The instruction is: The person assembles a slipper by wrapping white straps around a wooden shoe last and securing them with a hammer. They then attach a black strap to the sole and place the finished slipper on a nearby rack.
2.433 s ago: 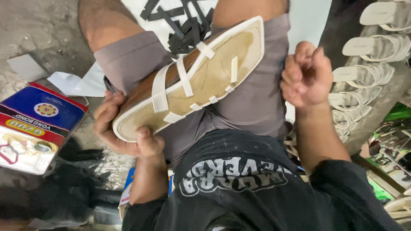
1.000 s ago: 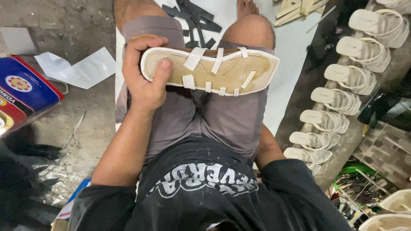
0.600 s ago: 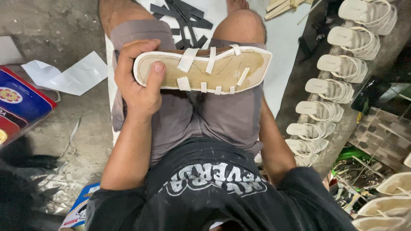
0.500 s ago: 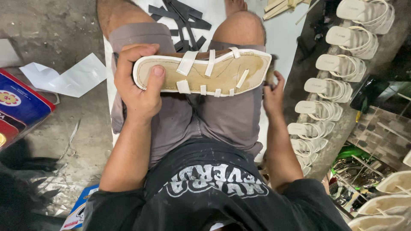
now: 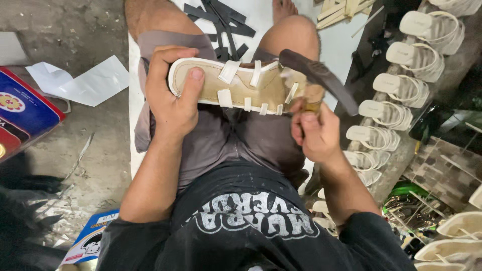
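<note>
Step in hand: looks like pressing or tapping down the folded strap ends on the underside of a sandal sole (image 5: 241,85).

Sole lies sole-up across the person's lap, on the grey shorts (image 5: 236,140), long axis running left-right. White strap tabs (image 5: 229,71) are folded over both long edges onto the tan bottom.

Left hand (image 5: 173,103): closed around the sole's left end, fingers over the far edge, thumb flat on the tan face. Forearm comes straight up from the body and acts as the clamp.

Right hand (image 5: 314,130): fist closed on a dark hammer-like tool (image 5: 316,75); the handle is mostly hidden. The tool's dark head sits over the right end of the sole, tilted, touching or just above it; cannot tell which. Wrist is cocked up.

Next move, my guess: keep the sole pinned steady and the thumb away from the tabs.

Around: dark strips (image 5: 221,20) on the white sheet at the top edge, finished sandals (image 5: 401,85) in a row on the floor to the right, and a red-blue box (image 5: 22,113) at left.
</note>
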